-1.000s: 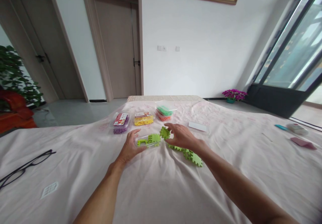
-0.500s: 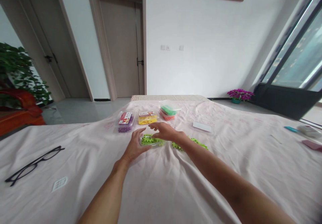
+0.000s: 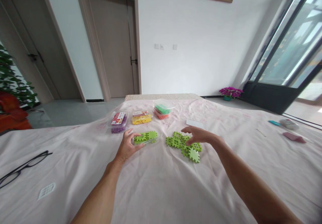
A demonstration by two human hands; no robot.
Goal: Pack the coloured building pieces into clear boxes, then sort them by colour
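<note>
My left hand (image 3: 127,146) grips the left end of a clear plastic box (image 3: 156,139), thumb along its near side and fingers over the far side. Green interlocking blocks (image 3: 148,136) lie inside this box. My right hand (image 3: 200,135) is held over a loose pile of green interlocking blocks (image 3: 177,140) on the cloth, its fingers apart and slightly curled, with nothing visible in them. One paler block (image 3: 194,155) lies at the near edge of the pile.
Behind stand a box of purple pieces (image 3: 118,122), a box of yellow pieces (image 3: 141,117) and a container of green and orange pieces (image 3: 161,111). A white card (image 3: 195,123) lies behind my right hand. Glasses (image 3: 25,166) rest at left, a pink item (image 3: 294,137) at right.
My right hand has moved from over the clear box rightward to the loose pile. My left hand stays on the box. The whole view has shifted slightly.
</note>
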